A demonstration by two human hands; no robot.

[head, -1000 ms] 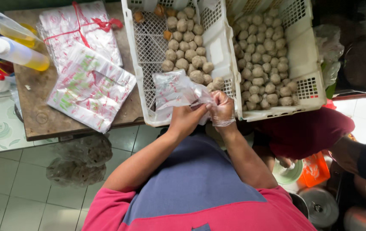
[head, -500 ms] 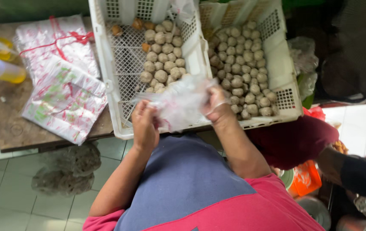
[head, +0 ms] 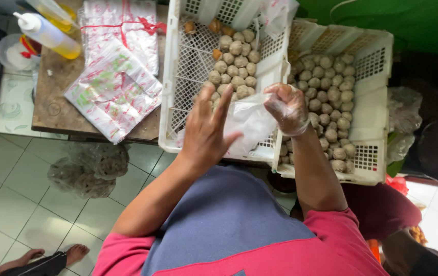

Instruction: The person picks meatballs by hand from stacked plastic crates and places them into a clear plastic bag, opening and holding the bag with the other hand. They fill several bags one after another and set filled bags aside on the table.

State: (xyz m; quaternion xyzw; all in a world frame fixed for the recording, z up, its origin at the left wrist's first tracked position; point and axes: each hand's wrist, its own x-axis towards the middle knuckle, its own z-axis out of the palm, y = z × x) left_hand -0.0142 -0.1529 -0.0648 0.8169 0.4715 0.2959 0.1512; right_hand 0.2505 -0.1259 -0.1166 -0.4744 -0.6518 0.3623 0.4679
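A thin clear plastic bag (head: 248, 122) hangs between my two hands over the near edge of a white slotted crate (head: 175, 102). My right hand (head: 286, 107), covered in a clear plastic glove, pinches the bag's top edge. My left hand (head: 207, 130) is bare, fingers spread, its fingertips touching the bag's left side. The left crate holds grey-brown meatballs (head: 234, 66) toward its middle. A second white crate (head: 375, 97) to the right is filled with several more meatballs (head: 331, 102).
A wooden table (head: 55, 107) on the left carries stacks of printed plastic bags (head: 116, 89) and squeeze bottles of yellow liquid (head: 50, 33). A crumpled bag (head: 88, 168) lies on the tiled floor. Another person's bare feet (head: 45, 258) show at bottom left.
The view has shifted so the crates sit further right. My left hand has spread its fingers against the bag, while my right hand has lifted the bag's edge higher.
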